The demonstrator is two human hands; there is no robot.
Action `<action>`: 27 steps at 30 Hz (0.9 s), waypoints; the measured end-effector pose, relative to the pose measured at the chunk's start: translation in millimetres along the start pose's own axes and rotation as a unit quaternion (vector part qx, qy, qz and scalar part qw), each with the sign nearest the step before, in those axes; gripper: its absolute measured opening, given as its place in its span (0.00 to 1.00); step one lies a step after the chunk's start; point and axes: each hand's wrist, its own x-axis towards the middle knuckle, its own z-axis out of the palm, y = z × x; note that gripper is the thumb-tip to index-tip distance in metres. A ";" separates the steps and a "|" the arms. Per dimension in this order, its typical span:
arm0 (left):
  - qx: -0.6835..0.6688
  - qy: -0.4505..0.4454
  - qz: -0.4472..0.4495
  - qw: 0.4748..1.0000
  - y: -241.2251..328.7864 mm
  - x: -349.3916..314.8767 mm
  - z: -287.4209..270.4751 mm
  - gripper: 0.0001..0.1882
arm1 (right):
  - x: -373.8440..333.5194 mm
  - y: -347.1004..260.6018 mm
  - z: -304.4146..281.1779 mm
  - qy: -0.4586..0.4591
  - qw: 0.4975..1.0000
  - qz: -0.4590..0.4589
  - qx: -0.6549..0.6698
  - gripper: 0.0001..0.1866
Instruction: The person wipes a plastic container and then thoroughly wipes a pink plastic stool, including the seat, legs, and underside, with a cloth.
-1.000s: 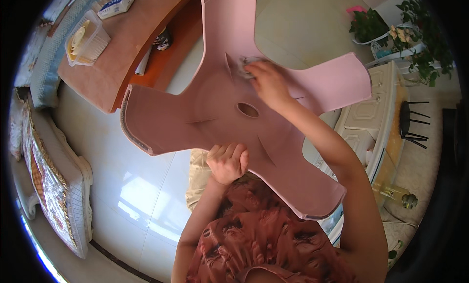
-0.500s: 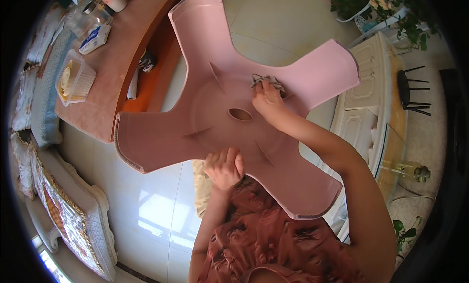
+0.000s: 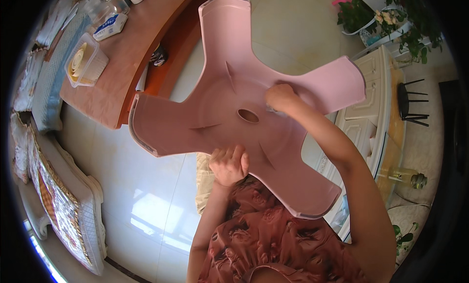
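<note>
A pink plastic stool [image 3: 229,102] is held up before me with its underside toward me. Its several legs spread outward, and an oval hole sits in the middle of the seat. My left hand [image 3: 228,164] is closed round the stool's near edge, between two legs. Inside the stool, right of the hole, my right hand [image 3: 282,98] is closed on a crumpled cloth [image 3: 274,111] and presses against the inner surface. Most of the cloth is hidden under that hand.
At the left a brown table [image 3: 146,33] bears a clear plastic tub [image 3: 88,68], a packet of tissues [image 3: 110,27] and jars. A cream cabinet [image 3: 364,99] stands at the right, with a black chair [image 3: 410,104] beyond. Potted plants [image 3: 359,16] are at the far right.
My right hand has moved a little right and down over the inside of the stool with the cloth. The stool has turned slightly clockwise; my left hand keeps its grip on the edge.
</note>
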 end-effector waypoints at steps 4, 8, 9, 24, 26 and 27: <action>0.004 0.019 -0.012 1.000 2.9 3.4 2.4 0.15 | -12.1 -6.2 -25.0 0.165 0.962 0.051 0.211 0.10; -0.009 0.018 0.003 1.000 1.4 4.7 4.7 0.15 | -30.5 -17.8 17.6 0.263 0.897 0.021 0.354 0.14; -0.007 0.016 0.007 1.000 0.1 1.2 3.7 0.13 | -36.8 -10.8 2.9 0.181 0.896 0.015 0.406 0.14; 0.006 0.011 0.005 1.000 0.7 5.0 1.2 0.13 | 8.9 17.0 -24.5 0.378 0.925 -0.025 0.036 0.11; -0.001 -0.003 0.002 1.000 0.0 2.8 -0.9 0.14 | 0.9 13.6 -19.5 0.349 0.937 0.001 0.013 0.12; 0.003 0.000 0.005 1.000 -0.4 1.7 0.5 0.14 | -2.7 13.0 -16.6 0.355 0.935 0.001 0.013 0.12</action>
